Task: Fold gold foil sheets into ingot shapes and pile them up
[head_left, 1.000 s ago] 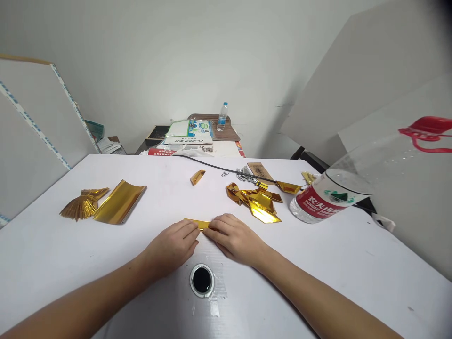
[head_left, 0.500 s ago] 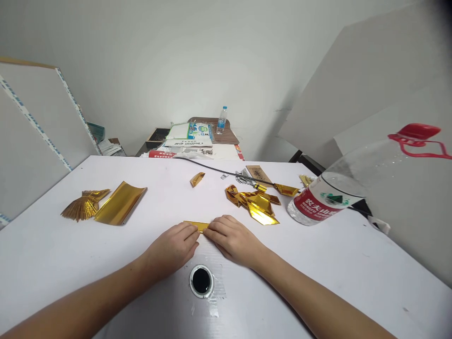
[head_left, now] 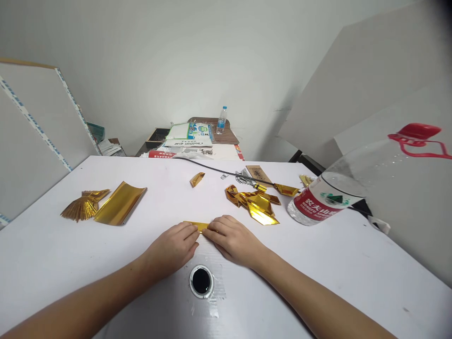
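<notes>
A narrow folded strip of gold foil paper (head_left: 200,226) lies on the white table, partly hidden under my fingers. My left hand (head_left: 179,245) presses its left part with fingers closed on it. From the other side, the bent fingers of my right hand (head_left: 233,238) hold down the right part. The fingertips of both hands almost meet over the strip. To the left lie a stack of gold foil sheets (head_left: 122,205) and a pleated gold foil fan (head_left: 83,207). Folded gold foil pieces (head_left: 259,205) sit to the right, and one small folded piece (head_left: 197,179) lies farther back.
A large clear water bottle (head_left: 328,195) with a red handle stands at the right. Close to me a round black-centred disc (head_left: 201,281) is set on the table (head_left: 158,306). A black cable (head_left: 215,168) crosses the back near a brown card (head_left: 259,174).
</notes>
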A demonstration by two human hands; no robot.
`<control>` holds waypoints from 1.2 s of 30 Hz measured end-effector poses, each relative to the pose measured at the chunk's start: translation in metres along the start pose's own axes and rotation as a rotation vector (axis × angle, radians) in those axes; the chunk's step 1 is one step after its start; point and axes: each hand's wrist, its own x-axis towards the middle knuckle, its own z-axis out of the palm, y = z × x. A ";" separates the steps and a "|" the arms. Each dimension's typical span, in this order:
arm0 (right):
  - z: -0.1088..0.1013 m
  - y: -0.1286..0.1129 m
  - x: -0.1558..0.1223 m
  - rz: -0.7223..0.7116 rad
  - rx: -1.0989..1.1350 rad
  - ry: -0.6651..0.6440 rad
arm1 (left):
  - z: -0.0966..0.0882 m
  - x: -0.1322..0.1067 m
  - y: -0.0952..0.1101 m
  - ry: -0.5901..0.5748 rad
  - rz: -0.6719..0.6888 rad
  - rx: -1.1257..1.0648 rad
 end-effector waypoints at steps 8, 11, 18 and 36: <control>-0.005 -0.005 0.004 0.055 0.041 -0.056 | 0.001 -0.001 0.000 -0.067 -0.042 -0.062; -0.007 -0.006 0.003 0.089 0.063 -0.089 | -0.002 -0.001 0.000 -0.088 -0.104 -0.119; -0.021 0.009 -0.011 0.151 0.113 -0.095 | -0.016 -0.011 -0.015 -0.040 -0.271 -0.172; 0.001 0.005 -0.007 0.375 0.237 0.001 | -0.004 -0.005 -0.023 -0.001 -0.298 -0.303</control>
